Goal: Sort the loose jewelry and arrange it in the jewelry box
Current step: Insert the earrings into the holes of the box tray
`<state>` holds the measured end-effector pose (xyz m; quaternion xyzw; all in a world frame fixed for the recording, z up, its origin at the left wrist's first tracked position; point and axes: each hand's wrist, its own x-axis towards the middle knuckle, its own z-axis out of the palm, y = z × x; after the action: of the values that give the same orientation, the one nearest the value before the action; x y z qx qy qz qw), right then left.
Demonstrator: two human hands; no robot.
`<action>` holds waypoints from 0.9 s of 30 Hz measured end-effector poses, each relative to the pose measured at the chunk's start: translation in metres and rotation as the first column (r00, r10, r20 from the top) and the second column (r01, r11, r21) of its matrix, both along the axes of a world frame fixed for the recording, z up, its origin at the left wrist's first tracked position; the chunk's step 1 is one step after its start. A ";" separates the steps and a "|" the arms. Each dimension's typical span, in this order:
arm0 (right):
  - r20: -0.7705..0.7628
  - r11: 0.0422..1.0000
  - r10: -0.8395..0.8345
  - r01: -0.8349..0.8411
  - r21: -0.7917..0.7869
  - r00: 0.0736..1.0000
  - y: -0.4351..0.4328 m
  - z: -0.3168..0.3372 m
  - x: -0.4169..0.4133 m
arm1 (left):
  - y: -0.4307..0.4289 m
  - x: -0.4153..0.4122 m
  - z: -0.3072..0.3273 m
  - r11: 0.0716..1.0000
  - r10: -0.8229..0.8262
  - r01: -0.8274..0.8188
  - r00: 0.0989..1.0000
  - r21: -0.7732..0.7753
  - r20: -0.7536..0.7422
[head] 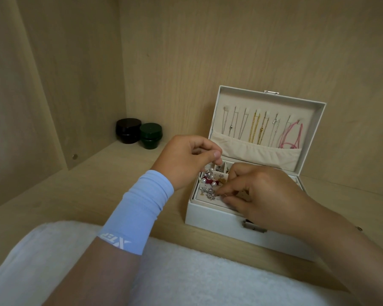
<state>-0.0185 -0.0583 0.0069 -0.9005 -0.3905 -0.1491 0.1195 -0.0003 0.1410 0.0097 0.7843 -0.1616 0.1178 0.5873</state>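
Observation:
A white jewelry box [210,217] stands open on a wooden shelf, its lid upright. Several necklaces [255,129] hang inside the lid above a cream pocket. The tray holds pearl earrings [205,180] and a heap of small silver pieces [209,193] in its front left compartments. My left hand [186,160] hovers over the tray's back left corner, fingers curled, thumb against the fingertips; what it pinches is too small to see. My right hand [259,193] reaches across the tray from the right and pinches a small silver piece at the heap.
Two dark jars, a black one [128,130] and a green one [151,135], stand in the shelf's back left corner. A white cloth [186,279] lies along the front edge. The box's metal latch [252,226] faces me. Wooden walls close in the back and left.

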 end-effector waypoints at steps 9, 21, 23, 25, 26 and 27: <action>-0.115 0.996 -0.015 0.024 0.082 0.993 0.000 0.002 0.000 | 0.000 0.000 -0.001 1.000 -0.013 0.012 0.999 -0.012 -0.044; -0.192 0.787 -0.065 0.168 0.593 0.979 -0.007 0.012 0.011 | -0.018 -0.006 0.002 0.963 -0.152 0.101 0.969 -0.251 -0.196; -0.266 0.792 0.043 0.130 0.597 0.963 -0.008 0.011 0.011 | -0.020 -0.007 0.004 0.961 -0.156 0.103 0.968 -0.258 -0.196; -0.305 0.807 0.163 0.051 0.588 0.938 -0.010 0.011 0.011 | -0.020 -0.008 0.005 0.961 -0.178 0.127 0.964 -0.245 -0.199; -0.316 0.805 0.192 0.035 0.592 0.929 -0.012 0.012 0.012 | -0.019 -0.008 0.005 0.964 -0.188 0.140 0.960 -0.228 -0.207; -0.323 0.799 0.199 0.038 0.601 0.925 -0.013 0.012 0.013 | -0.019 -0.008 0.006 0.965 -0.198 0.151 0.956 -0.215 -0.217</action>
<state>-0.0054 -0.0717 0.0190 -0.8106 -0.3325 -0.0864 0.4742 -0.0086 0.1217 0.0153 0.7136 -0.1470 -0.0138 0.6848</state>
